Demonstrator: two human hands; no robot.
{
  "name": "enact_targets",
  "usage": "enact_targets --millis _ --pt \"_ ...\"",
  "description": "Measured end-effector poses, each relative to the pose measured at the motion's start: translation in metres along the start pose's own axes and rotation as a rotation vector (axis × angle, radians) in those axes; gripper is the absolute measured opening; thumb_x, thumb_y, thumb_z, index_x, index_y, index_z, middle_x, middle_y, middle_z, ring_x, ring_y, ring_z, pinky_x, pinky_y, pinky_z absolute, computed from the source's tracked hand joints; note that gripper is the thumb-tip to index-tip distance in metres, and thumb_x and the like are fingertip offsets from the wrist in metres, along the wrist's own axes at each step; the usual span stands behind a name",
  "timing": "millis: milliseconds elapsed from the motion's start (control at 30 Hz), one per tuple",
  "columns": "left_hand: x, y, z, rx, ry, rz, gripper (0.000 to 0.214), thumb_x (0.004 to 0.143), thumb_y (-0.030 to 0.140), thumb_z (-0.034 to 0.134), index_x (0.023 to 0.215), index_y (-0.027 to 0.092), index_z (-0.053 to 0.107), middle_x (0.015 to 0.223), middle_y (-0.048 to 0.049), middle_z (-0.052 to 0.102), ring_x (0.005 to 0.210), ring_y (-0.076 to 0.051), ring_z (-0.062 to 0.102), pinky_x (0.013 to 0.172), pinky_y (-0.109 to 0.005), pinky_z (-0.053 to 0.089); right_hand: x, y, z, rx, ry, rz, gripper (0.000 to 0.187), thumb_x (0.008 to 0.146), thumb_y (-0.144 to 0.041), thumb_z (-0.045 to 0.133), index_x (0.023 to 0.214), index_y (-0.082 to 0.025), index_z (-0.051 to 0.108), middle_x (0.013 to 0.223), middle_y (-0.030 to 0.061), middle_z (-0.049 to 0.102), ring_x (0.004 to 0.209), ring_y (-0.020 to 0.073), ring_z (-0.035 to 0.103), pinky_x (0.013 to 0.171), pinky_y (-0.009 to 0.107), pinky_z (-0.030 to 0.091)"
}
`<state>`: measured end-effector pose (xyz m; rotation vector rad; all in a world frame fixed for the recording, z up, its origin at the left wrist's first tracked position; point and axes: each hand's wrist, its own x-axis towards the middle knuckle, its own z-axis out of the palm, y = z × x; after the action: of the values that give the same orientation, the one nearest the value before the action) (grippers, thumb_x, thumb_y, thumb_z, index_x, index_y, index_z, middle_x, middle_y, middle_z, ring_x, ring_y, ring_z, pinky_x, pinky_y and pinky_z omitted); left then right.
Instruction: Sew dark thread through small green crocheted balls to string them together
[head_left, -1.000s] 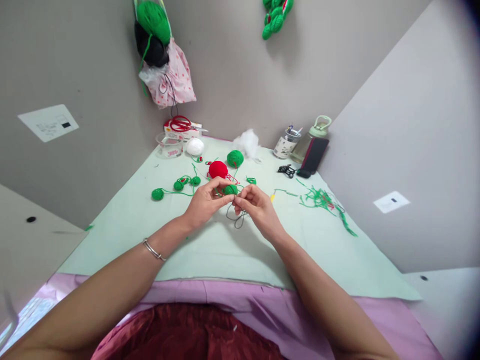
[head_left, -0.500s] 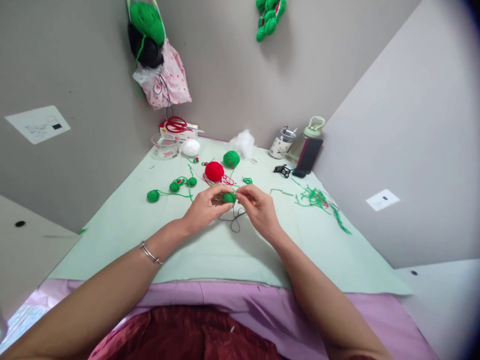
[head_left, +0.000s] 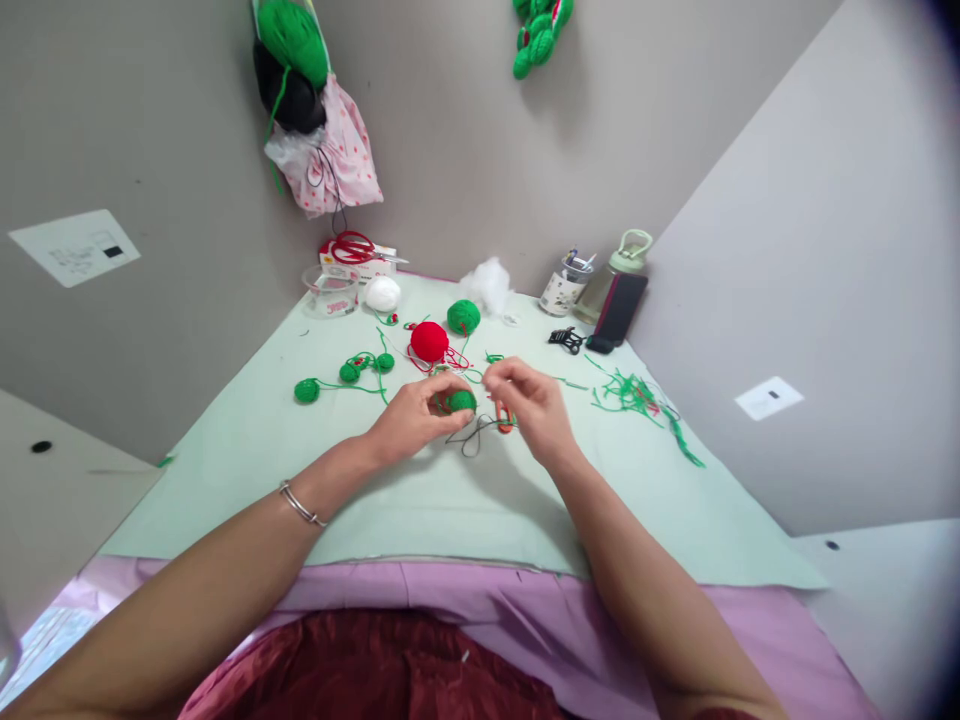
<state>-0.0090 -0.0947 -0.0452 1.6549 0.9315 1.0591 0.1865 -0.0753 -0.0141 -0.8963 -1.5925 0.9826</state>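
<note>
My left hand [head_left: 417,418] holds a small green crocheted ball [head_left: 462,401] between thumb and fingers. To its right, my right hand [head_left: 531,402] is raised with thumb and fingertips pinched together; what they hold, if anything, is too small to make out. Below that hand an orange-handled tool [head_left: 504,415] lies on the table, partly covered by the fingers. A loop of dark thread [head_left: 472,438] rests under the green ball. Just beyond my hands sits a red yarn ball [head_left: 429,341] with loose strands.
Further left lie small green crocheted balls [head_left: 307,390] with yarn tails. Green yarn scraps [head_left: 634,395] are heaped at right. Along the back stand a clear tub [head_left: 330,295], red scissors [head_left: 352,248], white stuffing [head_left: 489,287], a pen cup [head_left: 564,290] and a phone [head_left: 619,312].
My right hand has drawn away from the green ball, up and to the right, uncovering the orange-handled tool. My left hand keeps the ball, which now shows more.
</note>
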Motion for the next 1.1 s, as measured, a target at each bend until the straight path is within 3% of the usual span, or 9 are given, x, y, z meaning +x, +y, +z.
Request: enact_targets --millis 133,233,333,467,633,733,900,1000,1100 --pt "0.000 -0.002 0.002 0.033 -0.026 -0.041 0.018 0.079 0.026 0.069 0.095 0.018 0.067 0.089 -0.0014 0.063 0.081 -0.016 0.061 0.074 -0.028 0.049 0.015 -0.002 -0.045 0.354 0.317 0.071 0.012 0.081 -0.031 0.071 0.081 -0.023 0.062 0.087 0.0005 0.063 0.077 0.0125 0.057 0.064 0.025 0.046" --pt "0.003 -0.005 -0.002 -0.085 -0.020 -0.066 0.026 0.079 0.032 0.071 0.100 0.017 0.065 0.091 -0.0028 0.065 0.085 -0.018 0.066 0.080 -0.032 0.051 0.023 0.001 -0.076 0.414 0.285 0.171 0.017 0.080 -0.033 0.072 0.084 -0.023 0.059 0.077 -0.0008 0.056 0.064 0.0108 0.052 0.052 0.023 0.036" --pt "0.007 -0.002 -0.013 -0.235 0.013 -0.090 0.029 0.079 0.036 0.073 0.099 0.017 0.065 0.087 -0.0028 0.067 0.085 -0.020 0.070 0.084 -0.036 0.053 0.025 0.006 -0.103 0.396 0.239 0.186 0.019 0.077 -0.031 0.075 0.078 -0.023 0.057 0.063 -0.0065 0.035 0.050 0.0079 0.029 0.046 0.024 0.022" --pt "0.012 0.008 -0.037 -0.361 0.232 -0.057 0.024 0.078 0.037 0.072 0.090 0.016 0.065 0.082 -0.0007 0.066 0.075 -0.016 0.066 0.081 -0.034 0.055 0.018 0.012 -0.152 0.376 0.346 0.053 0.038 0.065 -0.030 0.083 0.063 -0.026 0.045 0.056 -0.0085 0.019 0.052 0.0109 0.008 0.049 0.031 0.015" --pt "0.013 0.015 -0.049 -0.415 0.331 -0.025 0.021 0.080 0.035 0.069 0.089 0.017 0.065 0.079 0.0005 0.065 0.072 -0.014 0.064 0.080 -0.031 0.054 0.015 0.022 -0.188 0.338 0.411 -0.016 0.052 0.055 -0.036 0.089 0.057 -0.028 0.038 0.047 -0.0060 0.018 0.050 0.0140 0.015 0.050 0.033 0.014" --pt "0.011 0.013 -0.042 -0.334 0.247 -0.024 0.023 0.081 0.035 0.070 0.095 0.018 0.067 0.087 -0.0010 0.066 0.077 -0.015 0.063 0.081 -0.031 0.052 0.026 0.030 -0.161 0.352 0.348 0.050 0.035 0.059 -0.033 0.089 0.068 -0.029 0.055 0.051 -0.0049 0.037 0.049 0.0131 0.027 0.047 0.030 0.022" --pt "0.006 0.010 -0.029 -0.109 0.144 0.029 0.028 0.084 0.037 0.070 0.106 0.019 0.070 0.089 -0.0023 0.065 0.081 -0.016 0.059 0.076 -0.029 0.047 0.026 0.027 -0.060 0.383 0.160 0.222 0.027 0.073 -0.036 0.081 0.094 -0.021 0.070 0.080 0.0022 0.068 0.054 0.0071 0.044 0.047 0.022 0.034" --pt "0.005 0.009 -0.027 -0.042 0.115 0.071 0.030 0.085 0.036 0.070 0.110 0.019 0.070 0.098 -0.0040 0.067 0.087 -0.017 0.059 0.079 -0.029 0.047 0.011 0.013 -0.008 0.318 -0.077 0.306 0.031 0.082 -0.045 0.072 0.098 -0.018 0.072 0.088 0.0062 0.072 0.060 0.0100 0.055 0.049 0.023 0.037" --pt "0.005 0.009 -0.029 -0.014 0.127 0.087 0.033 0.086 0.037 0.069 0.113 0.019 0.069 0.102 -0.0050 0.068 0.092 -0.019 0.060 0.084 -0.030 0.048 -0.001 0.000 0.012 0.181 -0.308 0.327 0.036 0.089 -0.050 0.065 0.099 -0.016 0.071 0.077 0.0046 0.069 0.062 0.0119 0.057 0.051 0.024 0.038"
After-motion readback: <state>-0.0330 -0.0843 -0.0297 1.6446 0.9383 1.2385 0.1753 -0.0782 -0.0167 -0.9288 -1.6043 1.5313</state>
